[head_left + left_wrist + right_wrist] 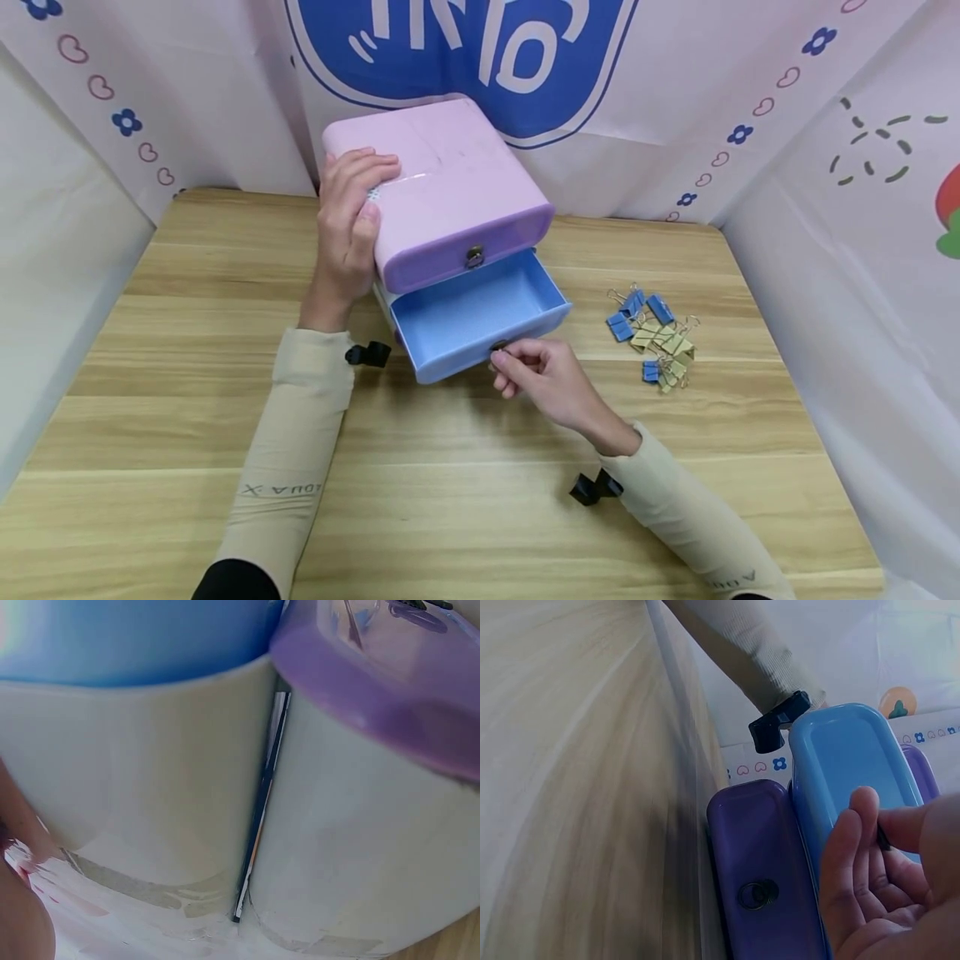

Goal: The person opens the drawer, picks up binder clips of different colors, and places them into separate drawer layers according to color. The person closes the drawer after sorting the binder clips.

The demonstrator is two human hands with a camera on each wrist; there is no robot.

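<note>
Blue drawer [450,360] pulled partway out of a small pink cabinet [465,154] on a wooden worktop [480,508].

I see no contents inside the drawer, which sits just below the upper purple drawer [427,270]. The person's hands are apart: the right hand [551,379] pinches the dark knob [498,345], while the left hand [347,221] rests, fingers extended, over the cabinet's top left edge. Right of the cabinet, blue and yellowish binder clips [663,338] lie in a loose heap. My worry is the drawer tipping or slipping out if pulled too far, or the cabinet skidding or tilting forward if the left hand eases off during a hard tug.
</note>
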